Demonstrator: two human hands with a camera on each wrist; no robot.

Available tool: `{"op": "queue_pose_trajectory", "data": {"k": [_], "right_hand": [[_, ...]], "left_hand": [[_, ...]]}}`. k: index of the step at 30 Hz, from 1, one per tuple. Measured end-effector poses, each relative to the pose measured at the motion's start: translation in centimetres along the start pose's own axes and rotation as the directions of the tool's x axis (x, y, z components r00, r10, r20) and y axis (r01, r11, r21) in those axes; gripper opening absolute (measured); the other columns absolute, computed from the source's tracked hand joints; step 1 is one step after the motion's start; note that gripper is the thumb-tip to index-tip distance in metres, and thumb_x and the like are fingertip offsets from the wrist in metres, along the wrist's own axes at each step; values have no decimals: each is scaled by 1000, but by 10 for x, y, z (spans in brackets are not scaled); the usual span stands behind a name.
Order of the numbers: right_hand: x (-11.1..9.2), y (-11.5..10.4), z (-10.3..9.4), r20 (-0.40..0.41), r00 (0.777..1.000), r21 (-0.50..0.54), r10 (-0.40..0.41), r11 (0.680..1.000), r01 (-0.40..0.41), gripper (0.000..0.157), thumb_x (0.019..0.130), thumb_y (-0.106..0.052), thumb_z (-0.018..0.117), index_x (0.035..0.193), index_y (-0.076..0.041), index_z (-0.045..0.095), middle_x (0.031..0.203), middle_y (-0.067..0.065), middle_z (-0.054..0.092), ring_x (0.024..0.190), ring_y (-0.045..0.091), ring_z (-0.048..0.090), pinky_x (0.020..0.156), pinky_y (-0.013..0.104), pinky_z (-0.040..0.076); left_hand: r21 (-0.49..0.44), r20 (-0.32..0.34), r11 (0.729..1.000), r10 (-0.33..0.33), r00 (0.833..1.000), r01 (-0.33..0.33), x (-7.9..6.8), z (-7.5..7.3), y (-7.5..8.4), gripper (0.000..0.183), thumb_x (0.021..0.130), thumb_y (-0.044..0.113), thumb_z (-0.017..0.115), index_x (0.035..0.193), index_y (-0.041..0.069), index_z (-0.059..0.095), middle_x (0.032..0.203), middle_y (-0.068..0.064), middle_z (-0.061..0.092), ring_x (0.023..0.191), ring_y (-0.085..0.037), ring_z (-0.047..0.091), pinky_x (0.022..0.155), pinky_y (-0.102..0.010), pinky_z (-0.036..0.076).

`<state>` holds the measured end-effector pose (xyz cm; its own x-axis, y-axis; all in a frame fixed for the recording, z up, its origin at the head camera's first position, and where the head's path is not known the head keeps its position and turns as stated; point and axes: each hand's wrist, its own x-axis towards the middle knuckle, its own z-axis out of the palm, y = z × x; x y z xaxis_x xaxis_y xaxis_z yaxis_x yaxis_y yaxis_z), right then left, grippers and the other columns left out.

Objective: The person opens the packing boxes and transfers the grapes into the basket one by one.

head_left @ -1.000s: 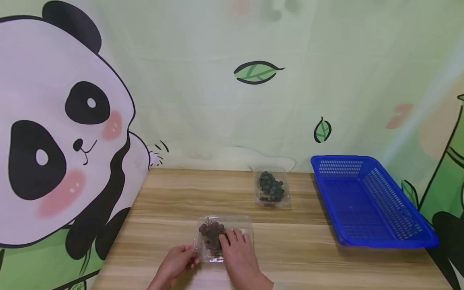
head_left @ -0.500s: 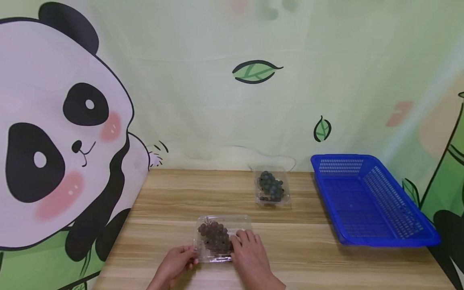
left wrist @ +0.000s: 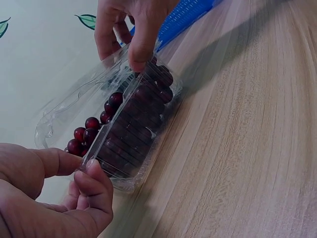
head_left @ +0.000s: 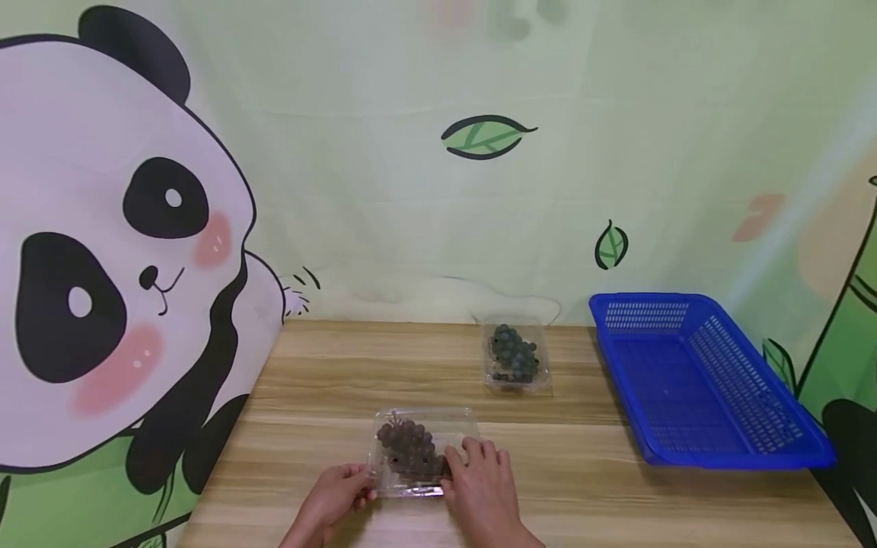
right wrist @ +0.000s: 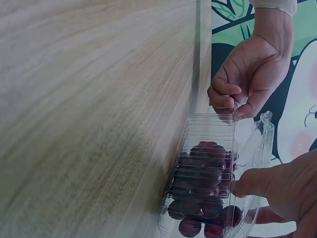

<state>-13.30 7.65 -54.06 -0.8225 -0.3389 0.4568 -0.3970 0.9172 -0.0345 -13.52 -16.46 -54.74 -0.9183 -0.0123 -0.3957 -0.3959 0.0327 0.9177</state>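
Left hand (head_left: 336, 495) pinches the box's (head_left: 457, 423) corner, likely steadying it; right hand (head_left: 485, 487) touches its other end, grip unclear.

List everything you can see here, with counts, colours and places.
near box: 1, clear, front of table
near grapes: 1 bunch, dark red, in near box
far box: 1, clear, back of table
far grapes: 1 bunch, dark bluish, in far box
basket: 1, blue, right side of table
table: 1, light brown, under boxes and basket
backdrop: 1, pale green, behind table
panda drawing: 1, black and white, left of backdrop
leaf drawings: several, green, on backdrop
sleeve: 1, pale, left arm
left grip: 1, bare, pinching near box's left edge
right grip: 1, bare, at near box's right part
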Motion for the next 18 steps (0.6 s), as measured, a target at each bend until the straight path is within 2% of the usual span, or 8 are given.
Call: {"op": "queue_pose_trajectory", "data": {"k": [8, 18], "right_hand": [[-3, -1, 1, -14, 1000, 48, 22, 999, -21, 35, 77, -30, 84, 107, -15, 74, 106, 9, 62, 87, 27, 61, 73, 40, 48], [-5, 1, 6, -128, 990, 41, -63, 997, 69, 36, 74, -26, 86, 103, -11, 72, 102, 11, 60, 82, 27, 59, 68, 38, 43]], "left_hand": [[-2, -2, 1000, -13, 1000, 13, 2, 1, -2, 20, 100, 3, 57, 107, -16, 59, 78, -4, 60, 69, -11, 57, 59, -18, 46], [-1, 29, 1000, 9, 1000, -9, -1, -1, 1, 15, 100, 3, 55, 101, -12, 61, 76, -3, 59, 69, -10, 56, 60, -18, 45]]}}
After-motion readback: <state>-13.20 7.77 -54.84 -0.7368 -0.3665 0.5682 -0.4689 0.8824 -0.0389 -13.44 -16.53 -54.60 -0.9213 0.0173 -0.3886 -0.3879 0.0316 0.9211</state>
